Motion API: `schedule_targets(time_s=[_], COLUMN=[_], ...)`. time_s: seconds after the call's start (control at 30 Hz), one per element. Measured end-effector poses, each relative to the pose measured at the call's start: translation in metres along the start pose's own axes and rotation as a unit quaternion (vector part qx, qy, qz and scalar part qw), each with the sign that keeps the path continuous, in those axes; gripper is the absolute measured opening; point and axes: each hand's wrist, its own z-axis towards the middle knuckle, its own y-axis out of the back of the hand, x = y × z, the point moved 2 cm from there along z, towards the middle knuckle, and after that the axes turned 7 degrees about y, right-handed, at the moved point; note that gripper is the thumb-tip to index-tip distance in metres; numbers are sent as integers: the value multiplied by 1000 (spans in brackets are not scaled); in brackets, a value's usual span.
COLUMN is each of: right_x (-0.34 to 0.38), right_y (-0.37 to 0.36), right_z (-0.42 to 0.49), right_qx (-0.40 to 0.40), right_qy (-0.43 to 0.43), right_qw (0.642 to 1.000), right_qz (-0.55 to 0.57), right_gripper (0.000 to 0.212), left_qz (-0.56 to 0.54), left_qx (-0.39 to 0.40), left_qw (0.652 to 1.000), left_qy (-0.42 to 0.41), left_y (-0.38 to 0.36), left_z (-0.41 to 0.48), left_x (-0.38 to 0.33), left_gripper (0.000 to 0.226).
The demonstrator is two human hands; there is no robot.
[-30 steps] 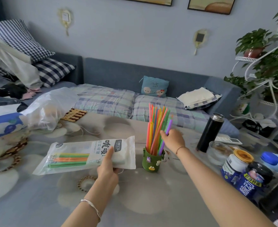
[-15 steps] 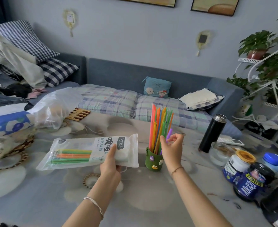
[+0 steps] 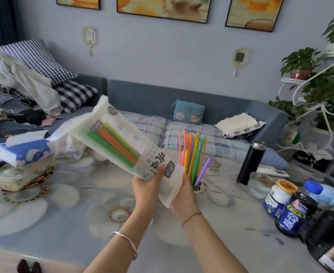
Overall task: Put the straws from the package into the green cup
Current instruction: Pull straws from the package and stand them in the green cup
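Observation:
A white plastic straw package (image 3: 122, 138) with green, orange and yellow straws inside is lifted off the table and tilted, its far end up to the left. My left hand (image 3: 148, 189) grips its lower end. My right hand (image 3: 184, 198) holds the package's open bottom flap from the right, just in front of the green cup (image 3: 197, 187), which is mostly hidden behind it. Many coloured straws (image 3: 191, 154) stand upright in the cup, and a purple one leans right.
A black thermos (image 3: 250, 162), a glass bowl (image 3: 260, 184) and several jars and bottles (image 3: 292, 209) crowd the right of the table. A tissue pack (image 3: 26, 152) and a plastic bag lie at left. A sofa runs behind the floral tablecloth (image 3: 63, 213).
The package has been raised from lying flat to tilted up at the left. My right hand left the straws in the cup and came to the package's open end.

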Motion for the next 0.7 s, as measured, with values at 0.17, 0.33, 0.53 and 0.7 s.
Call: schedule_targets(time_s=[0.17,0.33,0.53,0.7], right_x=[-2,4,13,42], right_y=[0,9,8,15], right_z=[-4,-11,-24,-24], right_qx=[-12,-53,-31,-65], right_qy=[26,122,202,253], right_qw=[999,965,929,920], right_qz=[-20,-224,-308,-291], right_gripper=[39,25,22,23], left_qz=[13,-36,-78,-180], left_qx=[23,-11,-58,-120], left_qw=[999,999,995,969], left_qy=[-26,-9,29,122], left_y=[-1,1,6,19], left_z=[-5,-4,5,13], left_x=[-5,-9,-8,-5], left_gripper=[21,27,33,47])
